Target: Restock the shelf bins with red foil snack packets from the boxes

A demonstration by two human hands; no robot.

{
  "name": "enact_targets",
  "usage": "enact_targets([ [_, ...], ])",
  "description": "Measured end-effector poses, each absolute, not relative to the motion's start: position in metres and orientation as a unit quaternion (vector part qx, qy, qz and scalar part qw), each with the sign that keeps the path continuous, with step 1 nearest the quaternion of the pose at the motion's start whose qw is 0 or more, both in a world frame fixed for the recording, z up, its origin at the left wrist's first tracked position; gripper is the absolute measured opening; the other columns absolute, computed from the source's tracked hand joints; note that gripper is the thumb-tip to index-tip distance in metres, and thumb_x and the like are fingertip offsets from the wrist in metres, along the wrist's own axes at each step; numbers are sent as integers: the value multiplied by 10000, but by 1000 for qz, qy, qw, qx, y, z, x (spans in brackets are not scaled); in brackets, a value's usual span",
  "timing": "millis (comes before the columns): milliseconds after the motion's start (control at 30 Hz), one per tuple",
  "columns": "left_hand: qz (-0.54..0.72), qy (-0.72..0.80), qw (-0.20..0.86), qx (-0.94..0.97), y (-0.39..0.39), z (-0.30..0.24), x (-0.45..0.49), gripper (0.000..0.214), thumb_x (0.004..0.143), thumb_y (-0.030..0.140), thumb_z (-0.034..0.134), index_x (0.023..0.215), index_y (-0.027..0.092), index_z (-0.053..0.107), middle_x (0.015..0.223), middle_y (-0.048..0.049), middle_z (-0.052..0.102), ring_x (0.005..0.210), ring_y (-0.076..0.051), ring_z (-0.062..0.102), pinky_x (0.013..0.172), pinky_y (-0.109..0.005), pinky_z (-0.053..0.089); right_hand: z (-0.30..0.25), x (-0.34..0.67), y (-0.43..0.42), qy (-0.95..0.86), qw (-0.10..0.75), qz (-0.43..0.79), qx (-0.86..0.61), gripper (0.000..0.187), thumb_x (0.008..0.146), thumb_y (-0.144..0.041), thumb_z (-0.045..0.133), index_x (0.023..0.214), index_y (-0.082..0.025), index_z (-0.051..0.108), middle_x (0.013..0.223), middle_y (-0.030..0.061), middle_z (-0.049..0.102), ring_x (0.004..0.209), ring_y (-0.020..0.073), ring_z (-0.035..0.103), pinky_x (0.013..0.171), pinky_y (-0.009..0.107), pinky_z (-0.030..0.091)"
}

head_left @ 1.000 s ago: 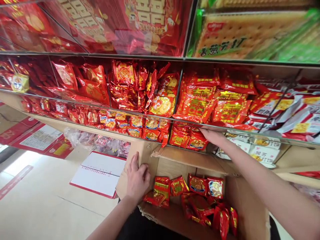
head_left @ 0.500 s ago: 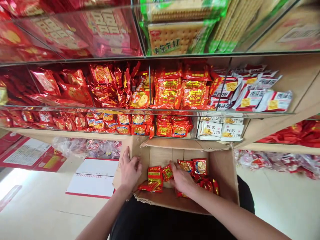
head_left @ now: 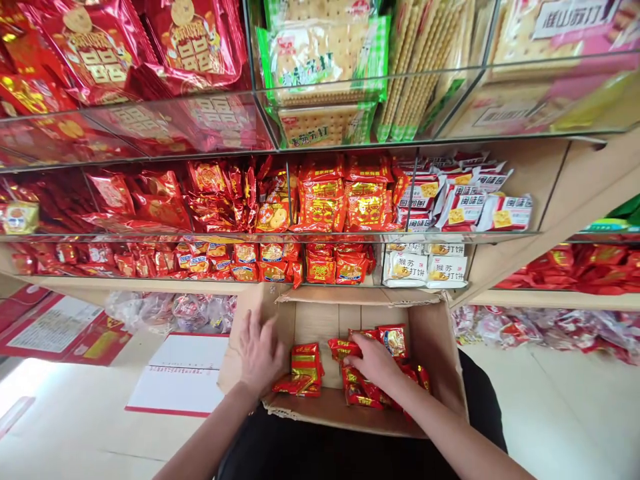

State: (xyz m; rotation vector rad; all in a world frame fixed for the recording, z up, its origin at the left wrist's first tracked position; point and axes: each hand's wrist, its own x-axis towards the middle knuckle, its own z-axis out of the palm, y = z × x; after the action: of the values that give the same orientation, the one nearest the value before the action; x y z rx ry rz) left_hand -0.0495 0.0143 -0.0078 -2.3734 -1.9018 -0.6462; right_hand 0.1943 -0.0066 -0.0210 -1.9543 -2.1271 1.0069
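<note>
An open cardboard box (head_left: 440,373) sits at my lap, with small red-and-gold snack packets inside. My left hand (head_left: 261,353) rests on the box's left flap (head_left: 231,363), fingers stretched out and holding nothing. Inside the box, my right hand (head_left: 376,365) has its fingers closed on a red snack packet (head_left: 342,348), over a loose group of packets (head_left: 361,393) on the right side. A small stack of red packets (head_left: 305,367) lies at the left end, apart from that hand. My right palm and forearm partly cover the packets beneath.
Just beyond the box rise glass-fronted shelves with red packets (head_left: 320,200), white cracker packets (head_left: 425,267) and large green-edged cracker packs (head_left: 325,60). A white sheet with a red edge (head_left: 175,373) lies on the floor at left. Bagged sweets (head_left: 173,312) sit under the shelf.
My right hand has moved the packet away from the left stack, toward the right-hand group. My left fingers have straightened on the flap. The view has shifted, showing more upper shelf.
</note>
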Motion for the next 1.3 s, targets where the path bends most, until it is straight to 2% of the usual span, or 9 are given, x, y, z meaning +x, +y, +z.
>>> enact_targets([
  [133, -178, -411, -253, -858, -6, 15, -13, 503, 752, 280, 533, 1239, 211, 427, 1299, -108, 446, 1215, -248, 369, 991, -408, 331, 18, 201, -16, -724, 109, 380, -565, 345, 681, -269, 622, 1006, -237, 513, 909, 31, 645, 834, 223, 587, 704, 304, 414],
  [300, -250, -469, -579, -618, -14, 30, 27, 244, 774, 346, 522, 972, 220, 588, 915, -46, 659, 844, -174, 600, 771, -301, 470, 38, 206, -22, -610, 295, 444, -586, 390, 735, -289, 547, 1111, -255, 450, 1037, 27, 581, 738, 149, 560, 684, 284, 444],
  [433, -390, -482, -721, -309, -16, 33, 44, 243, 736, 388, 578, 883, 198, 548, 891, -34, 666, 748, -142, 624, 686, -277, 481, 22, 199, -29, -494, 369, 527, -585, 516, 715, -435, 584, 1147, -204, 421, 1096, 73, 564, 870, 182, 573, 750, 318, 469],
  [500, -415, -469, -739, -250, -19, 35, 49, 237, 721, 379, 604, 854, 191, 552, 852, -29, 672, 704, -128, 626, 672, -263, 473, 16, 191, -32, -492, 376, 580, -529, 419, 740, -449, 559, 1072, -205, 483, 1018, 58, 607, 914, 191, 576, 792, 324, 462],
  [733, -428, -496, -689, -310, -20, 34, 38, 255, 672, 323, 667, 867, 182, 583, 842, -10, 655, 720, -81, 583, 593, -160, 423, 25, 192, -30, -534, 357, 559, -524, 218, 791, -401, 486, 861, -199, 528, 842, 20, 634, 743, 168, 596, 664, 283, 478],
  [867, -434, -529, -628, -371, -4, 35, 6, 267, 708, 370, 610, 894, 187, 553, 774, -5, 646, 674, -97, 591, 607, -205, 451, 43, 210, -4, -505, 352, 550, -564, 174, 763, -382, 495, 831, -222, 502, 769, 3, 629, 630, 162, 600, 580, 293, 498],
  [1000, -444, -605, -400, -526, 16, 24, -38, 249, 740, 369, 539, 910, 188, 541, 820, -23, 645, 763, -131, 605, 727, -273, 477, 52, 217, 50, -392, 448, 546, -589, 207, 721, -371, 537, 855, -231, 466, 717, 11, 603, 580, 174, 602, 513, 325, 527],
  [1167, -419, -649, -217, -597, 28, -4, -74, 213, 789, 276, 447, 965, 182, 520, 910, -58, 594, 789, -155, 579, 655, -289, 487, 33, 199, 116, -435, 489, 504, -564, 345, 618, -267, 619, 913, -205, 452, 727, 12, 627, 591, 166, 606, 574, 348, 536],
  [1300, -404, -624, -148, -653, 27, -19, -76, 196, 749, 161, 464, 915, 198, 562, 909, -51, 547, 894, -184, 524, 806, -360, 440, 13, 179, 148, -461, 534, 441, -555, 298, 634, -284, 592, 888, -183, 474, 863, 59, 646, 766, 172, 618, 729, 332, 493],
])
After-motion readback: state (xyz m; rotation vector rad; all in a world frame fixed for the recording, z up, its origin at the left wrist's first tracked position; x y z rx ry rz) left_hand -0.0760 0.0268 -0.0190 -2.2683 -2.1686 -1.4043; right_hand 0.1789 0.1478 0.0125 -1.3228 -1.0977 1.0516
